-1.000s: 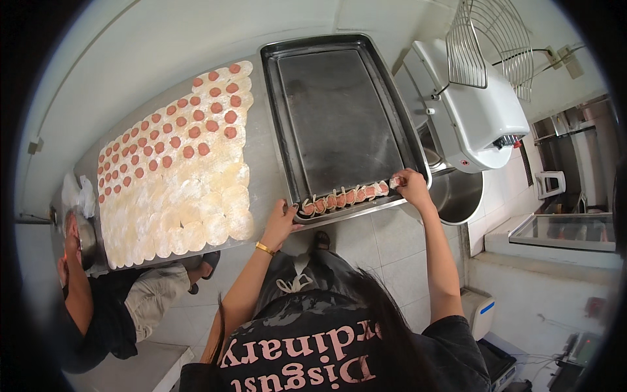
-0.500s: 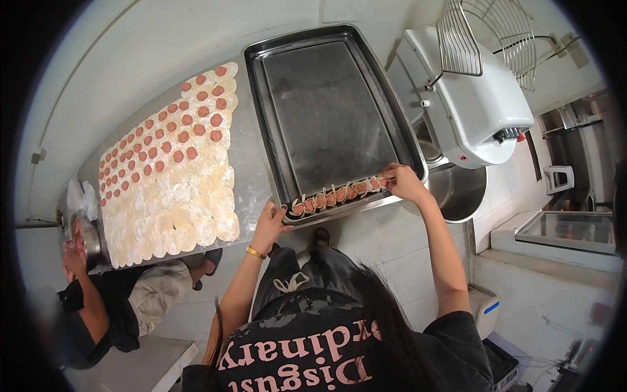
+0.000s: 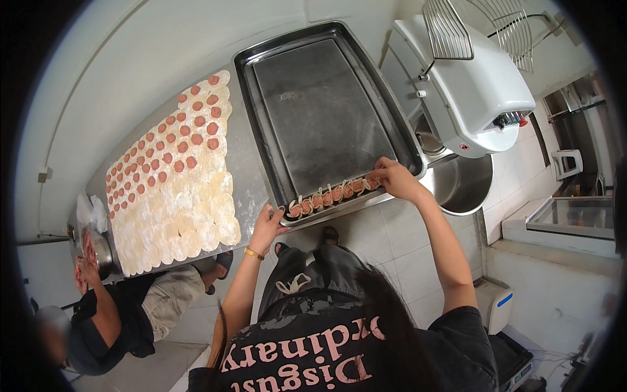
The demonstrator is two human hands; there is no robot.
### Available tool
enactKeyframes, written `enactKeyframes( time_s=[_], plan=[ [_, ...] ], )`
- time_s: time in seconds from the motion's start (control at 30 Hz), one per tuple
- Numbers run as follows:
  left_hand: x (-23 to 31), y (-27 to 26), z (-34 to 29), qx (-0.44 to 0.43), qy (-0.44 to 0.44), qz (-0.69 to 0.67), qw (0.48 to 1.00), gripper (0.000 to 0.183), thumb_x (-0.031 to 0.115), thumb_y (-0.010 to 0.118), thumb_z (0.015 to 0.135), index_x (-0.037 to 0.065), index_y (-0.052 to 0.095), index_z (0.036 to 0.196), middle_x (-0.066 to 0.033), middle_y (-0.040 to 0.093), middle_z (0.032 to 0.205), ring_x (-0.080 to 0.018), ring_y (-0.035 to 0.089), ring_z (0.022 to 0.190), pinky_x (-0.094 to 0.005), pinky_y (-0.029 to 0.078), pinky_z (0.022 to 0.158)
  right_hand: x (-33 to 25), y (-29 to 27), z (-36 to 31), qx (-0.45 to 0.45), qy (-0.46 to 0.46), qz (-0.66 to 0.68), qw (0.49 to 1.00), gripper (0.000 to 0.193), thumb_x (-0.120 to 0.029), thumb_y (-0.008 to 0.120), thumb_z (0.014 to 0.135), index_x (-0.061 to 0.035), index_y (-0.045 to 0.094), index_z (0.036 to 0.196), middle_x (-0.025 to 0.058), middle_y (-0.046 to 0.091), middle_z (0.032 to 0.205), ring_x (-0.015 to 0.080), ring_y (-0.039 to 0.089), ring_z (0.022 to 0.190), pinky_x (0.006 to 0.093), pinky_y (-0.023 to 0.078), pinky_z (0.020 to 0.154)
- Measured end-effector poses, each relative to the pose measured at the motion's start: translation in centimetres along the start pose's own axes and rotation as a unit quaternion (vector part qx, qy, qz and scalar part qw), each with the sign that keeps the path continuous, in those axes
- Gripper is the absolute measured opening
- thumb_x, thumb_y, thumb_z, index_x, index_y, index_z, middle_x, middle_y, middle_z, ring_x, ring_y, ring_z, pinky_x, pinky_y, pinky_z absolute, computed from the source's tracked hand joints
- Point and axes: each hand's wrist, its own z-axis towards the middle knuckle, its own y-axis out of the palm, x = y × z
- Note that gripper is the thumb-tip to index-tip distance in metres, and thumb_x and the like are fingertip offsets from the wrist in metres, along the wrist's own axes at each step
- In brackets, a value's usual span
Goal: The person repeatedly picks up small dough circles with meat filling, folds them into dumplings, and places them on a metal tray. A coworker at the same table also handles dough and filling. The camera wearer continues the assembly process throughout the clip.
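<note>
A large dark metal baking tray (image 3: 320, 117) lies before me. Along its near edge runs a row of dough wrappers with pink meat filling (image 3: 325, 198), set close together with their pale edges standing up. My left hand (image 3: 266, 227) grips the tray's near left corner, thumb and fingers at the rim. At the right end of the row, my right hand (image 3: 397, 179) has its fingertips pinched on the last filled wrapper, which they partly hide. Left of the tray, overlapping floured dough rounds (image 3: 176, 215) cover the metal table, and the farther rows carry pink meat balls (image 3: 167, 158).
A white mixing machine (image 3: 457, 85) with a wire guard stands beyond the tray's right side, a steel bowl (image 3: 467, 186) below it. At the left, a co-worker's hands (image 3: 85, 268) are by another metal bowl (image 3: 103, 251). A plastic bag (image 3: 90, 212) lies near that bowl.
The view has shifted slightly. My right hand is a little farther left at the row's end, while my left hand stays on the tray corner. The co-worker's hands have moved beside their bowl.
</note>
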Motion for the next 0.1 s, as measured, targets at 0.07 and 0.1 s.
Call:
enactKeyframes(
  time_s=[0.07, 0.1],
  plan=[
    [-0.05, 0.09, -0.10, 0.007, 0.001, -0.003, 1.000, 0.026, 0.020, 0.053, 0.095, 0.001, 0.041, 0.110, -0.0048, 0.052, 0.089, -0.0100, 0.057, 0.071, -0.0278, 0.056, 0.064, -0.11, 0.45, -0.33, 0.026, 0.009, -0.006, 1.000, 0.038, 0.007, 0.053, 0.075, -0.0098, 0.069, 0.105, 0.0134, 0.056, 0.104, 0.0309, 0.056, 0.098, 0.0379, 0.047, 0.084],
    [-0.07, 0.11, -0.12, 0.013, -0.006, -0.002, 1.000, 0.037, 0.021, 0.054, 0.095, 0.000, 0.039, 0.121, -0.0059, 0.052, 0.091, -0.0102, 0.057, 0.072, -0.0276, 0.056, 0.064, -0.17, 0.77, -0.54, 0.041, 0.012, -0.008, 0.999, 0.038, 0.007, 0.053, 0.075, -0.0099, 0.069, 0.105, 0.0130, 0.056, 0.104, 0.0302, 0.057, 0.098, 0.0371, 0.047, 0.083]
  ],
)
